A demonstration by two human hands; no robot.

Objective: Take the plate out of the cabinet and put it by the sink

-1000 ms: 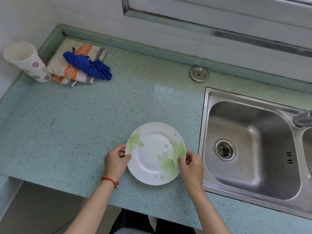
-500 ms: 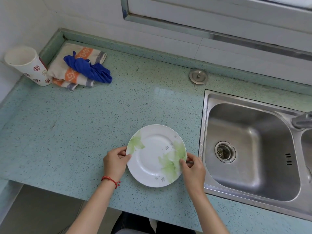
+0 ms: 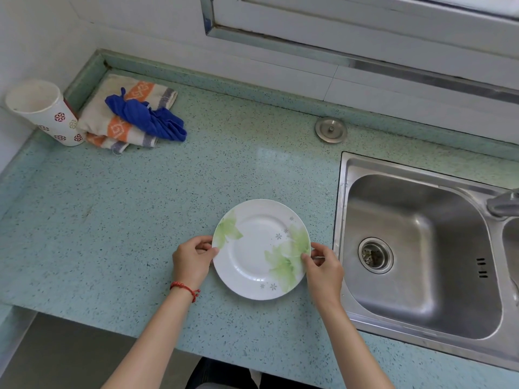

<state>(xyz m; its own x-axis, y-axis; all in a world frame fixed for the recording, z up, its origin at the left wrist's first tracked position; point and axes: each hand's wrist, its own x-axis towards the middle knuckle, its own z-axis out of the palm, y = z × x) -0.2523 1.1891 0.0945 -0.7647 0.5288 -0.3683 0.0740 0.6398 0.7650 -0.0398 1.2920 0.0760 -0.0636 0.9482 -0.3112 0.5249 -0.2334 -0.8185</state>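
A white plate (image 3: 258,248) with green leaf prints lies flat on the speckled green countertop (image 3: 140,220), just left of the steel sink (image 3: 421,248). My left hand (image 3: 192,258) pinches the plate's left rim with thumb and fingers. On the opposite rim, nearest the sink, my right hand (image 3: 323,269) holds the edge the same way. The cabinet is not in view.
A patterned white cup (image 3: 42,110) stands in the far left corner beside a folded striped towel (image 3: 123,119) with a blue cloth (image 3: 146,116) on it. A round metal sink stopper (image 3: 330,129) lies near the back wall. The faucet (image 3: 502,203) juts in at the right.
The plate has shifted slightly away from me and toward the sink with both hands still on its rim. The view has tilted a little.
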